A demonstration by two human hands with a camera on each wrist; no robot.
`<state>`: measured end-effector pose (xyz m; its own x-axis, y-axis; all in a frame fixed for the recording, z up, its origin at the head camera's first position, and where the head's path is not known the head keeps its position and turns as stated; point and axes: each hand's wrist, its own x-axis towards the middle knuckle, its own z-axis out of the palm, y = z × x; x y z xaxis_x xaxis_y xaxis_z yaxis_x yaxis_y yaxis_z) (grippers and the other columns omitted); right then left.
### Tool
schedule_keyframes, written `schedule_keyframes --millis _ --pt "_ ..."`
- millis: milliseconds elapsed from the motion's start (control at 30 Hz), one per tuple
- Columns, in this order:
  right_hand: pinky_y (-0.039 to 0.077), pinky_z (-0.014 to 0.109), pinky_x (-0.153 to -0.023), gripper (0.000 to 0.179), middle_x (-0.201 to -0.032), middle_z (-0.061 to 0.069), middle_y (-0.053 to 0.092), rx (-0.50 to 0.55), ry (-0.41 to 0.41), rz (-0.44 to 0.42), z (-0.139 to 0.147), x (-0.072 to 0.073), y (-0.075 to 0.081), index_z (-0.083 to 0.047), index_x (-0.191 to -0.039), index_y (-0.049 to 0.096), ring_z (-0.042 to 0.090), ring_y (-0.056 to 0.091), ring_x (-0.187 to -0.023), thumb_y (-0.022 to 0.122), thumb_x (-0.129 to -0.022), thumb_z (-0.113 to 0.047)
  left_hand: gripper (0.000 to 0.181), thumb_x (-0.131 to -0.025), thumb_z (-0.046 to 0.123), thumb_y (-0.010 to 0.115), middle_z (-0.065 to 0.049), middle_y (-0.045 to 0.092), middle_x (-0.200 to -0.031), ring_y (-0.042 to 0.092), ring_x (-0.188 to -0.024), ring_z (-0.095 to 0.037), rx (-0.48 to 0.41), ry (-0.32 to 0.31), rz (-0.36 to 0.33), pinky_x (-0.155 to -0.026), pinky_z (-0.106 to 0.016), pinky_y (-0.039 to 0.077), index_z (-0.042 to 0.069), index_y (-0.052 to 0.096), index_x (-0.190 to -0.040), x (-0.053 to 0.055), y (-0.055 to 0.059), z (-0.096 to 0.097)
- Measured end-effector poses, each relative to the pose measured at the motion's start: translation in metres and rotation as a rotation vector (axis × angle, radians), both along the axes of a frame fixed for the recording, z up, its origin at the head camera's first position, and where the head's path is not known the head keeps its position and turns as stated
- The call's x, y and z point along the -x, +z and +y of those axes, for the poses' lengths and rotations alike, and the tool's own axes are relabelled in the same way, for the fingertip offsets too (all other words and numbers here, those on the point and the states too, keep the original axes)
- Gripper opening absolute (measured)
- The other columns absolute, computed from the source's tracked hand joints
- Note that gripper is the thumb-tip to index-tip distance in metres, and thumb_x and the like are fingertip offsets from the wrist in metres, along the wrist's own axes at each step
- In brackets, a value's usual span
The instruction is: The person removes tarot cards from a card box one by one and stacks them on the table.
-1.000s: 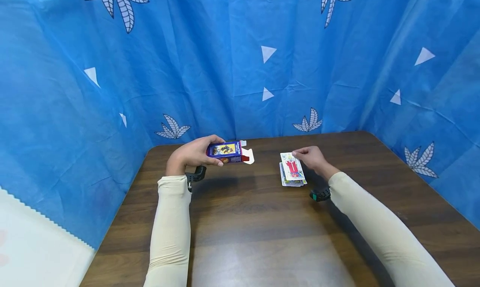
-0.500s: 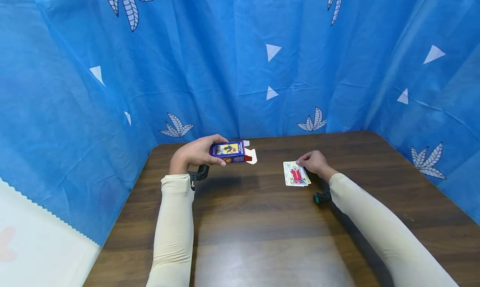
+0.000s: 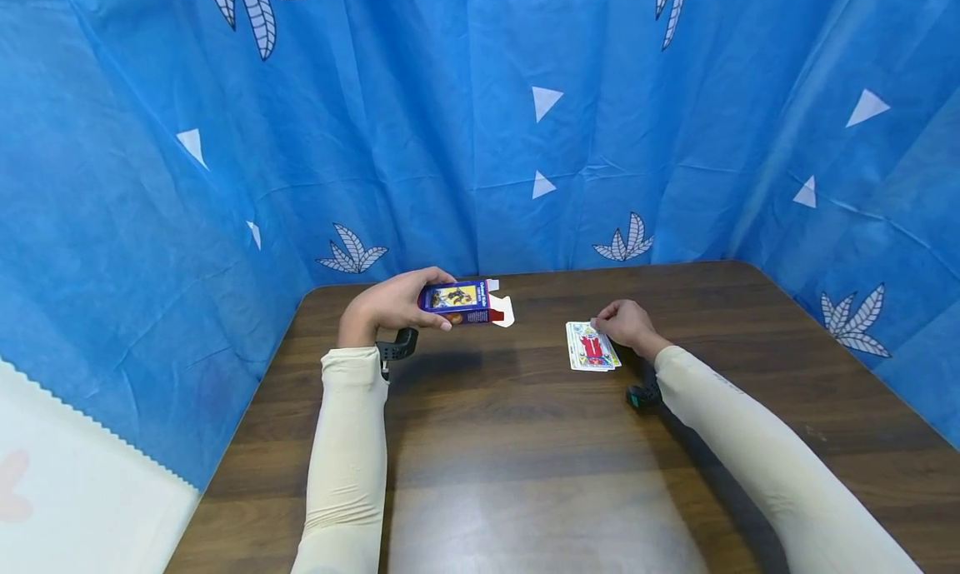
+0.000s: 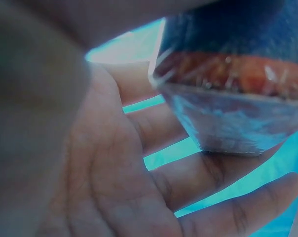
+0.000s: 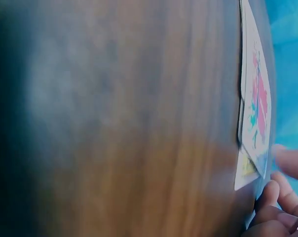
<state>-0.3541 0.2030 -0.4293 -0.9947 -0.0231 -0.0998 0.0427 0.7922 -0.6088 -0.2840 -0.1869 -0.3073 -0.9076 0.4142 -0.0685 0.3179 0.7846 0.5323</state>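
A small purple card box [image 3: 456, 296] with a yellow picture on its face is held above the table in my left hand [image 3: 397, 299]. The thumb lies along its near side and the fingers reach behind it. Its white end flap [image 3: 502, 311] hangs open toward the right. On the table to the right lies a small pile of picture cards [image 3: 592, 347], the uppermost showing a red figure. The fingertips of my right hand [image 3: 628, 322] are at the pile's far right corner. In the right wrist view the thumb [image 5: 293, 163] is beside the card edge; whether it pinches a card is unclear.
The brown wooden table [image 3: 510, 457] extends around both hands. A blue curtain [image 3: 465, 124] with white leaf prints stands behind and along the sides. At the lower left there is a white cloth [image 3: 75, 491] with a scalloped edge.
My right hand has lowered a tilted card onto the pile, where it now lies flat. The head view shifted slightly. My left hand keeps holding the box in the same place.
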Motion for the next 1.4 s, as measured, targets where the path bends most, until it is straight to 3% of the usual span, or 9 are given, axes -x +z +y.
schedule_keyframes --millis 133,233,300,433,600,867,1233,1400 --pt "0.045 0.032 -0.071 0.033 -0.101 0.014 0.058 0.039 0.017 0.089 -0.015 -0.005 0.008 -0.003 -0.103 0.058 0.024 0.052 -0.087 0.054 -0.091 -0.034 0.075 -0.069 0.048 0.075 -0.004 0.049 -0.126 0.049 -0.111 -0.025 0.003 -0.001 -0.001 -0.094 -0.042 0.045 0.022 0.042 -0.131 -0.001 -0.001 -0.001" --pt "0.042 0.025 -0.062 0.031 -0.093 0.011 0.058 0.208 0.097 0.154 -0.037 -0.011 0.025 -0.006 -0.103 0.059 0.015 0.049 -0.075 0.053 -0.092 -0.034 0.075 -0.068 0.048 0.076 -0.004 0.050 -0.126 0.049 -0.111 -0.024 -0.001 0.000 0.000 -0.094 -0.041 0.045 0.022 0.042 -0.130 -0.001 0.000 -0.002" --pt "0.037 0.023 -0.053 0.030 -0.083 0.008 0.056 0.386 0.194 0.131 -0.055 -0.018 0.040 -0.006 -0.103 0.059 0.010 0.044 -0.062 0.054 -0.092 -0.033 0.075 -0.068 0.047 0.076 -0.004 0.050 -0.125 0.049 -0.110 -0.024 -0.001 0.008 0.002 -0.094 -0.041 0.045 0.022 0.043 -0.130 -0.002 0.000 -0.001" --pt "0.024 0.025 -0.040 0.030 -0.068 0.001 0.051 0.641 0.360 -0.033 -0.084 -0.035 0.063 -0.004 -0.103 0.058 0.008 0.031 -0.044 0.058 -0.091 -0.031 0.074 -0.069 0.044 0.077 -0.004 0.050 -0.126 0.049 -0.110 -0.024 -0.008 -0.008 0.001 -0.095 -0.041 0.045 0.021 0.042 -0.131 -0.001 -0.002 0.004" --pt "0.021 0.026 -0.038 0.026 -0.072 0.002 0.059 0.597 0.420 -0.150 -0.106 -0.049 0.075 -0.005 -0.102 0.059 0.009 0.028 -0.042 0.058 -0.091 -0.028 0.073 -0.070 0.042 0.077 -0.004 0.051 -0.124 0.050 -0.108 -0.023 -0.018 -0.039 0.012 -0.094 -0.039 0.046 0.020 0.043 -0.131 0.001 -0.003 0.014" --pt "0.023 0.022 -0.037 0.030 -0.083 0.012 0.063 0.542 0.427 -0.275 -0.126 -0.048 0.079 -0.004 -0.102 0.060 0.008 0.028 -0.040 0.052 -0.094 -0.031 0.074 -0.069 0.045 0.076 -0.004 0.051 -0.125 0.051 -0.108 -0.023 -0.006 -0.027 0.024 -0.093 -0.040 0.047 0.020 0.042 -0.131 -0.001 0.000 0.012" --pt "0.024 0.022 -0.038 0.034 -0.081 0.010 0.062 0.478 0.427 -0.306 -0.135 -0.049 0.082 0.001 -0.108 0.060 0.009 0.029 -0.041 0.049 -0.095 -0.029 0.073 -0.071 0.042 0.077 -0.005 0.050 -0.125 0.051 -0.109 -0.024 -0.008 -0.020 0.023 -0.095 -0.041 0.046 0.019 0.042 -0.131 -0.006 0.006 0.012" --pt "0.023 0.022 -0.038 0.027 -0.078 0.007 0.061 0.480 0.422 -0.298 -0.133 -0.048 0.081 -0.002 -0.098 0.061 0.008 0.028 -0.041 0.050 -0.094 -0.027 0.073 -0.070 0.043 0.076 -0.005 0.050 -0.126 0.050 -0.109 -0.024 0.006 -0.008 0.024 -0.094 -0.041 0.046 0.020 0.042 -0.131 -0.006 0.005 0.010"
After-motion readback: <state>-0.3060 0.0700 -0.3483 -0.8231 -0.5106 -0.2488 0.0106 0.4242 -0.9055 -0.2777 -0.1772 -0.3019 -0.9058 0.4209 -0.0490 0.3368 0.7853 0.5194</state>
